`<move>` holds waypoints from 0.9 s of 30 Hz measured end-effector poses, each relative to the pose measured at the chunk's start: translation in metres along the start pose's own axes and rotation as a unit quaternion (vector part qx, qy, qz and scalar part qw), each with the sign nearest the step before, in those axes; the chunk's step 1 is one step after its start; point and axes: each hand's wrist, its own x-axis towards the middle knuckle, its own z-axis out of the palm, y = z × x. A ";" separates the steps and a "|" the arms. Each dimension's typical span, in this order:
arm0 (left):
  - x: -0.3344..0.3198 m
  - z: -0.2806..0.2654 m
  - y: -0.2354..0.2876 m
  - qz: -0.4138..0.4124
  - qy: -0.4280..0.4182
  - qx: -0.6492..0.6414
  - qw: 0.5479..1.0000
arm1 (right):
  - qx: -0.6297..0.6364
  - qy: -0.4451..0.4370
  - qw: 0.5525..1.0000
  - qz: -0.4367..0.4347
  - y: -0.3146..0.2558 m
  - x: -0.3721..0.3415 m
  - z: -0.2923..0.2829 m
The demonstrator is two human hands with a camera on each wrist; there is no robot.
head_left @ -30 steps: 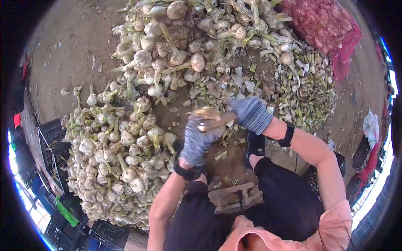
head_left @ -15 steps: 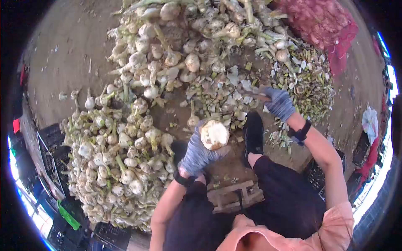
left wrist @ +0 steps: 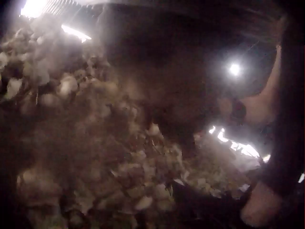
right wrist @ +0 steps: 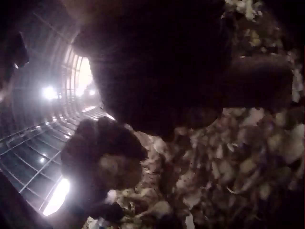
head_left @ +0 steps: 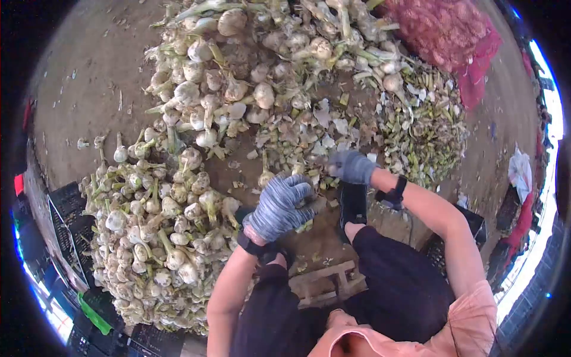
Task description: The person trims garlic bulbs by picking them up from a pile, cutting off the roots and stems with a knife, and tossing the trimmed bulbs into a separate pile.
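Splaying wide, left hand (head_left: 278, 207) has grip released near one garlic (head_left: 265, 178), well in from floor (head_left: 89, 77)'s left edge; right hand (head_left: 352, 167) curled, can't tell contents.

We're up on the head, looking forward and down over left hand (head_left: 279, 205) and right hand (head_left: 353, 168); at each wrist we're close in, facing out across scraps (head_left: 423, 140) that head and right-wrist views share.
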 end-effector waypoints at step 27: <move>-0.238 -0.206 0.084 -0.589 0.102 0.427 0.678 | -0.089 0.245 0.962 -0.080 -0.090 0.098 -0.065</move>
